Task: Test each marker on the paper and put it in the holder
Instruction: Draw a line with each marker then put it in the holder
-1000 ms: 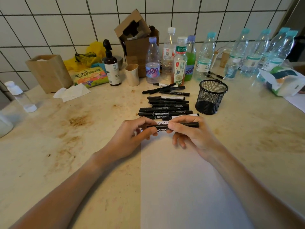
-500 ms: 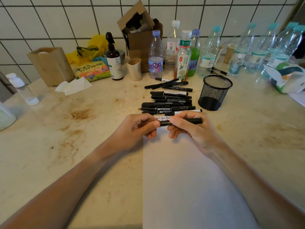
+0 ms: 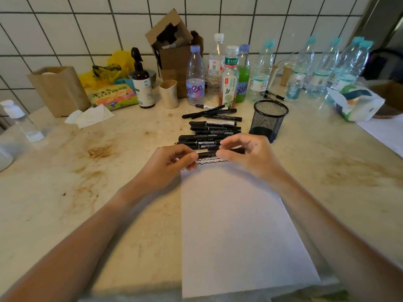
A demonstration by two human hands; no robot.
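Observation:
A black marker (image 3: pixel 209 153) is held level above the far end of the white paper (image 3: pixel 235 225). My left hand (image 3: pixel 172 162) pinches its left end between thumb and fingers. My right hand (image 3: pixel 246 158) pinches its right part. Two rows of black zigzag scribbles (image 3: pixel 209 161) show on the paper under the hands. A pile of several black markers (image 3: pixel 213 129) lies just beyond the paper. The black mesh holder (image 3: pixel 268 119) stands upright to the right of the pile, beyond my right hand.
Several plastic bottles (image 3: pixel 229 77), a torn cardboard box (image 3: pixel 174 51), a pump bottle (image 3: pixel 141 83), a beige cup (image 3: pixel 169 93) and a paper bag (image 3: pixel 58 90) line the tiled wall. A crumpled tissue (image 3: pixel 89 115) lies left; a wrapped package (image 3: pixel 357 103) sits right.
Both hands and the marker have lifted slightly off the paper and drifted away from me. The right hand's fingers have spread more loosely around the marker.

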